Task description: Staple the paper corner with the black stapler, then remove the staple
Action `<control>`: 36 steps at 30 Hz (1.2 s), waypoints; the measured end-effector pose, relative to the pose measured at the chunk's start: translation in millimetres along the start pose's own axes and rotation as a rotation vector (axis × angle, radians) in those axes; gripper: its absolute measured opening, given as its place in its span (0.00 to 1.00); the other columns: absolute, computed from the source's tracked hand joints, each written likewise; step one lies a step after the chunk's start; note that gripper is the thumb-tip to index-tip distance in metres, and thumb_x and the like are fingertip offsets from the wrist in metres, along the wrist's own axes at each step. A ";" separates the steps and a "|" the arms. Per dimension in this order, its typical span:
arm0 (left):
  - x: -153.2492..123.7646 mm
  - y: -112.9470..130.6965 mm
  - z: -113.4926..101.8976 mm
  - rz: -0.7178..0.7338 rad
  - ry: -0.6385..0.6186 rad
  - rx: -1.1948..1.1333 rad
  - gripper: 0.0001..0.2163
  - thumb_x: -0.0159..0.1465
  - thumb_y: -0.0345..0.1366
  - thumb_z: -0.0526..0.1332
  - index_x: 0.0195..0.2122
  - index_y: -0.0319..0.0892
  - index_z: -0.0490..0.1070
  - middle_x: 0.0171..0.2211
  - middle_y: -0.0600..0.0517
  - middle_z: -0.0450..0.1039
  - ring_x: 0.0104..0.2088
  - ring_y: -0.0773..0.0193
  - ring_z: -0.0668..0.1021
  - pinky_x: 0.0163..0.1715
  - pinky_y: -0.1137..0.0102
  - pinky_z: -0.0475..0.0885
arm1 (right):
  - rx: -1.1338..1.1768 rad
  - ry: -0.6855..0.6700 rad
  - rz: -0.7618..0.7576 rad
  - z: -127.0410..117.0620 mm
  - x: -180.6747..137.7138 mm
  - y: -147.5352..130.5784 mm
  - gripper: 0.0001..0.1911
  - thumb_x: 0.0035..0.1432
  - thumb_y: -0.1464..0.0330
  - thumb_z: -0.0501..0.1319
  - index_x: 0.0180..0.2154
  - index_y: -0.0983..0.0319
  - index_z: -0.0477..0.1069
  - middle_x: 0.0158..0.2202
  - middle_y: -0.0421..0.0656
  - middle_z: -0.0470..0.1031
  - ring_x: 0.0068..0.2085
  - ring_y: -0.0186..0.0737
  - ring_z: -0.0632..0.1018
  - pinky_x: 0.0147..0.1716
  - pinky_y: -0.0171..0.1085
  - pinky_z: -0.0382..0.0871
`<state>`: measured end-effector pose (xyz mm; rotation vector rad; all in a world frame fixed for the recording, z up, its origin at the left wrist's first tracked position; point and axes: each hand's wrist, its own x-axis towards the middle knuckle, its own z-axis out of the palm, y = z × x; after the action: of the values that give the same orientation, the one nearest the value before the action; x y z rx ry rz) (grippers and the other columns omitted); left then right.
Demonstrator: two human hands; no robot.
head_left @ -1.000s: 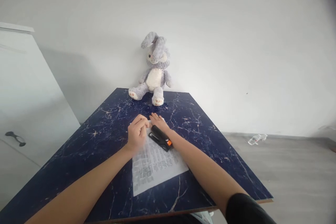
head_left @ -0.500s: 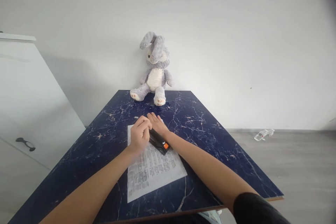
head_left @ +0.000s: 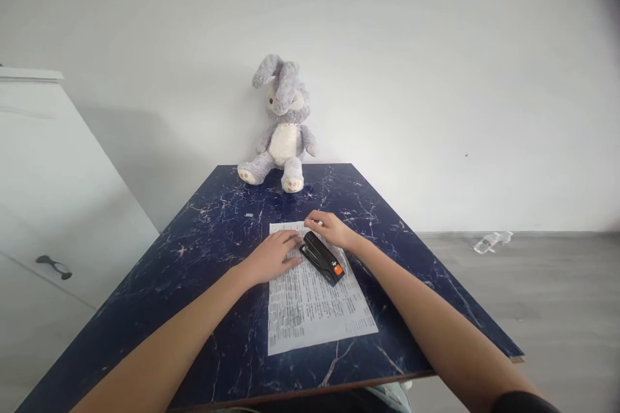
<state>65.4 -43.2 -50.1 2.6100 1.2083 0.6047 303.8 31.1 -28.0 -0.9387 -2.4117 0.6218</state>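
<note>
A sheet of printed paper (head_left: 314, 310) lies on the dark blue marbled table (head_left: 194, 310). On it rests a black stapler (head_left: 321, 257) with an orange patch at its near end, slanted and held by neither hand. My left hand (head_left: 274, 255) lies flat over the sheet's left edge, fingers apart, its fingertips close to the stapler's far end. At the sheet's far right corner is my right hand (head_left: 329, 229), its fingers curled round and closed on the paper edge. That corner is hidden under the hand.
A grey plush rabbit (head_left: 285, 129) sits at the table's far end against the wall. A small pale piece (head_left: 248, 215) lies left of the sheet's top. To the left stands a white cabinet (head_left: 58, 174); a clear plastic item (head_left: 491, 242) lies on the floor at right.
The sheet and stapler have shifted right. My left hand has opened from a fist and come down onto the paper. My right hand has moved right, its flat fingers now curled.
</note>
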 end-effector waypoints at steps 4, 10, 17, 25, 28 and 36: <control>-0.5 -0.5 -2.5 -0.058 -0.041 0.020 0.27 0.69 0.53 0.60 0.65 0.45 0.67 0.67 0.41 0.64 0.65 0.44 0.69 0.64 0.51 0.65 | 0.089 -0.378 -0.120 -31.6 -21.6 -15.1 0.18 0.64 0.53 0.63 0.43 0.61 0.71 0.38 0.41 0.75 0.36 0.40 0.74 0.36 0.35 0.68; 0.9 -5.6 -3.6 -0.054 -0.038 0.003 0.28 0.68 0.54 0.61 0.65 0.47 0.65 0.66 0.42 0.65 0.64 0.45 0.69 0.63 0.53 0.65 | 0.041 -0.281 -0.166 -36.1 -21.6 -30.4 0.06 0.60 0.65 0.63 0.37 0.61 0.71 0.30 0.38 0.71 0.29 0.36 0.69 0.30 0.34 0.60; 2.2 -15.7 -4.8 -0.075 -0.030 -0.043 0.32 0.65 0.56 0.64 0.66 0.46 0.64 0.65 0.41 0.66 0.64 0.44 0.70 0.62 0.52 0.66 | 0.205 -0.284 -0.126 -34.9 -16.8 -26.4 0.18 0.68 0.60 0.59 0.54 0.62 0.73 0.46 0.46 0.78 0.44 0.44 0.76 0.45 0.40 0.68; 1.4 -14.1 -3.9 -0.084 -0.003 -0.082 0.34 0.63 0.57 0.65 0.66 0.46 0.65 0.65 0.40 0.66 0.63 0.42 0.71 0.60 0.52 0.67 | 0.523 -0.536 -0.008 -66.2 -29.8 -3.9 0.32 0.58 0.57 0.70 0.61 0.58 0.72 0.59 0.49 0.75 0.57 0.51 0.77 0.55 0.46 0.71; 2.4 -14.5 -3.7 -0.109 -0.003 -0.119 0.38 0.59 0.58 0.69 0.66 0.46 0.65 0.66 0.38 0.65 0.63 0.41 0.71 0.59 0.51 0.68 | 0.677 -0.598 -0.009 -68.8 -33.1 7.5 0.32 0.54 0.58 0.73 0.59 0.60 0.74 0.57 0.50 0.78 0.58 0.53 0.77 0.57 0.49 0.71; 2.1 -16.0 -7.1 -0.206 -0.019 -0.255 0.43 0.54 0.57 0.73 0.67 0.48 0.62 0.69 0.38 0.61 0.64 0.38 0.70 0.60 0.49 0.68 | 0.869 -0.612 0.165 -52.9 -38.7 29.5 0.35 0.53 0.52 0.73 0.57 0.65 0.76 0.58 0.53 0.77 0.60 0.56 0.76 0.63 0.53 0.63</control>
<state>52.6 -31.2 -48.6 2.2444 1.2810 0.6443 373.9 35.7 -13.3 -0.5971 -2.1174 2.0373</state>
